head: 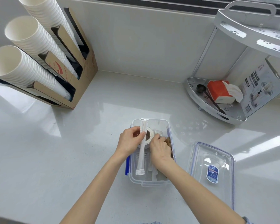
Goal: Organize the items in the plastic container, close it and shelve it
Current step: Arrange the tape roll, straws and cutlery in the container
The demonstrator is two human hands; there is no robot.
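Note:
A clear plastic container (152, 181) stands open on the counter in front of me. My left hand (129, 140) pinches a bundle of paper-wrapped straws (141, 155) held lengthwise over the box. A white tape roll (149, 135) lies inside, partly behind the straws. My right hand (160, 148) reaches into the box beside the roll, fingers curled down among the contents; what it grips is hidden. A brown cardboard piece (170, 143) stands along the right wall. The clear lid (212, 167) with blue clips lies upside down to the right.
A cardboard dispenser (81, 73) with three stacks of white paper cups (23, 62) stands at the back left. A white two-tier corner shelf (217, 109) at the back right holds a tissue pack (220, 92), a black spoon and a printed box.

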